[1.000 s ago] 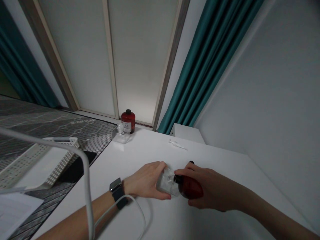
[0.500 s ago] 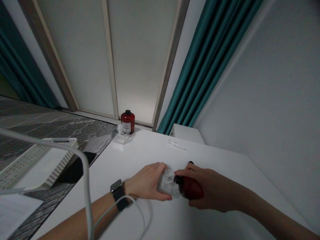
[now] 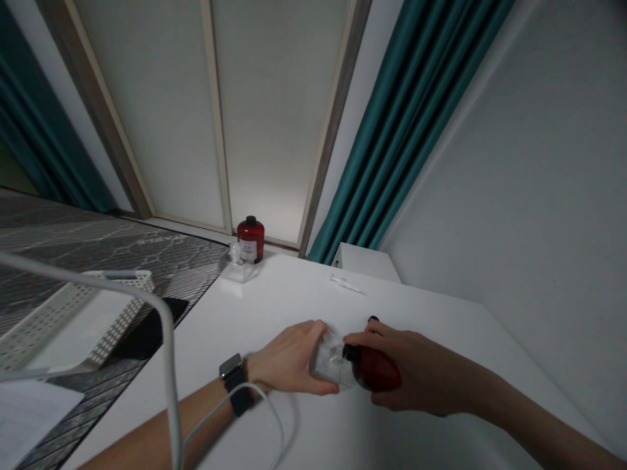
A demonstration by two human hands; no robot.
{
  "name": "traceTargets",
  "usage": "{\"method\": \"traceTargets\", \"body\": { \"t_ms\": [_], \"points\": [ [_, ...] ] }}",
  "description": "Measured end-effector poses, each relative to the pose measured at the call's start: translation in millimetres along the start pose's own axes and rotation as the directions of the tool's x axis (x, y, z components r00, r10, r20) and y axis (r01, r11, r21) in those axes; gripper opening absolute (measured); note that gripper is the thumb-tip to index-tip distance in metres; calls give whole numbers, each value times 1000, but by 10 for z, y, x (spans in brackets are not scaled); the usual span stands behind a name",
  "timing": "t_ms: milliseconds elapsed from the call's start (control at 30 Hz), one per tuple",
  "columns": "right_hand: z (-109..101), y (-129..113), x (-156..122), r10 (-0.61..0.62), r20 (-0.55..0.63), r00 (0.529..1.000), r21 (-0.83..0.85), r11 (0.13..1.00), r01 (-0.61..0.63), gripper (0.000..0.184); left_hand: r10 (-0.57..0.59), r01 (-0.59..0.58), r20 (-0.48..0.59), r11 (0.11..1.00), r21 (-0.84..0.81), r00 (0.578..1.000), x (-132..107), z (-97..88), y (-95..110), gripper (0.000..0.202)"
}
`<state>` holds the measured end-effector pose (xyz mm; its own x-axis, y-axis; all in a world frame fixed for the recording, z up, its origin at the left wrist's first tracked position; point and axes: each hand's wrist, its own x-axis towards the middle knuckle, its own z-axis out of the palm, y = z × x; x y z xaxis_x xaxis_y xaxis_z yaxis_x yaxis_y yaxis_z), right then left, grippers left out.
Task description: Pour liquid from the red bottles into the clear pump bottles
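On the white table, my left hand [image 3: 298,359] grips a clear square bottle [image 3: 329,363] from its left side, thumb and fingers around it. My right hand [image 3: 399,365] is wrapped round a dark red bottle [image 3: 376,371], which is tilted well over to the left. Its black neck [image 3: 351,352] lies over the mouth of the clear bottle. Whether liquid is flowing between them is too small to tell. Behind my right hand a small black cap [image 3: 373,318] peeks out, partly hidden.
A white pump head [image 3: 347,284] lies toward the table's back. At the far left corner stand a second red bottle [image 3: 250,239] and another clear bottle [image 3: 237,264]. A white basket [image 3: 117,287] sits beyond the table's left edge. A white cable [image 3: 169,365] crosses the lower left.
Both hands have shifted very slightly to the right with their bottles. Otherwise the scene looks the same.
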<state>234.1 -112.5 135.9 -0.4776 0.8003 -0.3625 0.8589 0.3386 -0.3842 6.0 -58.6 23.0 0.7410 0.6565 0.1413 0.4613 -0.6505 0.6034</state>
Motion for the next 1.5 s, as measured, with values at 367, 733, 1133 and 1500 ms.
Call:
{"method": "traceTargets", "body": {
  "t_ms": [367, 733, 1133, 1500],
  "points": [
    [19, 27, -4, 17, 4, 1000, -24, 1000, -17, 73, -1, 2, 3, 999, -52, 1000, 8, 22, 1, 60],
    [-7, 18, -16, 28, 13, 1000, -22, 999, -28, 73, -35, 36, 9, 996, -88, 999, 12, 58, 24, 62],
    [-21, -8, -32, 51, 33, 998, -27, 998, -50, 73, -45, 47, 19, 991, -122, 999, 13, 69, 36, 63],
    [-19, -7, -26, 45, 21, 999, -35, 998, -44, 74, -29, 31, 23, 994, -109, 999, 27, 76, 26, 66]
  ]
}}
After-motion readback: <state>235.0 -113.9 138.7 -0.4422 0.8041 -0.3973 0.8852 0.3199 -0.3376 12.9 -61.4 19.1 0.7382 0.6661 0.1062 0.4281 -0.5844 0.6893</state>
